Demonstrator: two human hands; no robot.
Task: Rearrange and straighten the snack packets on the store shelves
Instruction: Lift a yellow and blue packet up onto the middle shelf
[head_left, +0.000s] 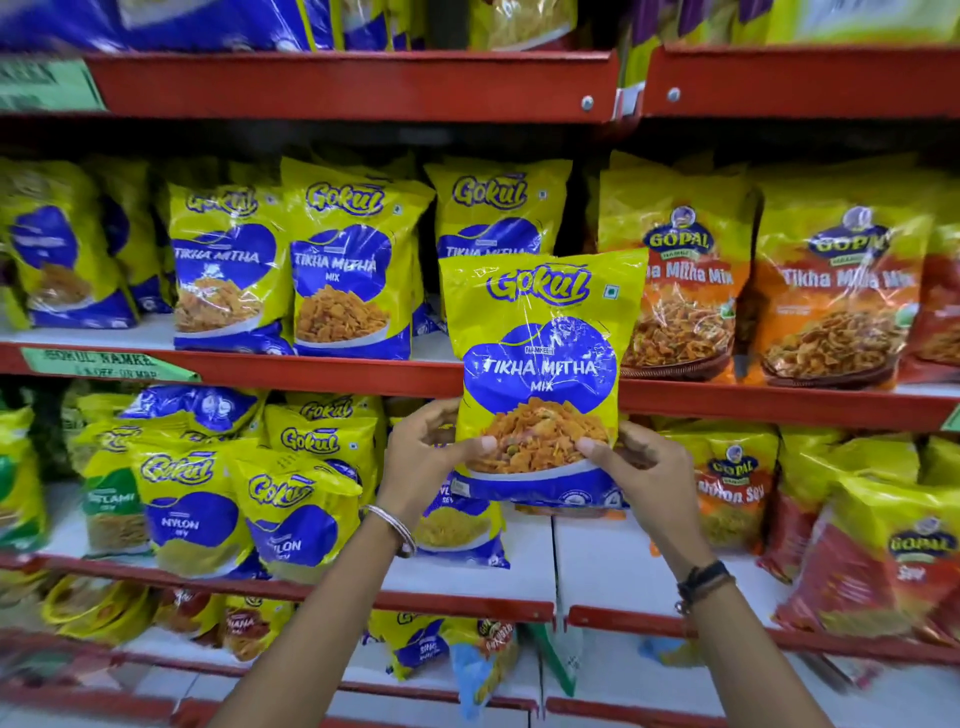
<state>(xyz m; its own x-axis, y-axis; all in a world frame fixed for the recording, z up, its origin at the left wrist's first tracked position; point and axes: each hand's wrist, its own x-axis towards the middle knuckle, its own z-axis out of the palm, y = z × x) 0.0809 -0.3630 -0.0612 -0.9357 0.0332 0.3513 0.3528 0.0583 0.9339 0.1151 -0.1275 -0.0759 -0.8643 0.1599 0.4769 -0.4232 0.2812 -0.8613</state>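
A yellow and blue Gokul Tikha Mitha Mix packet is held upright in front of the middle shelf. My left hand grips its lower left corner and my right hand grips its lower right corner, thumbs on the front. Behind it stands another Gokul Tikha Mitha packet, partly hidden. Two more of the same kind stand to the left on that shelf.
Orange Gopal Tikha Mitha Mix packets fill the middle shelf's right side. The lower shelf holds leaning Gokul Nylon Sev packets at left and Gopal packets at right, with bare white shelf under my hands.
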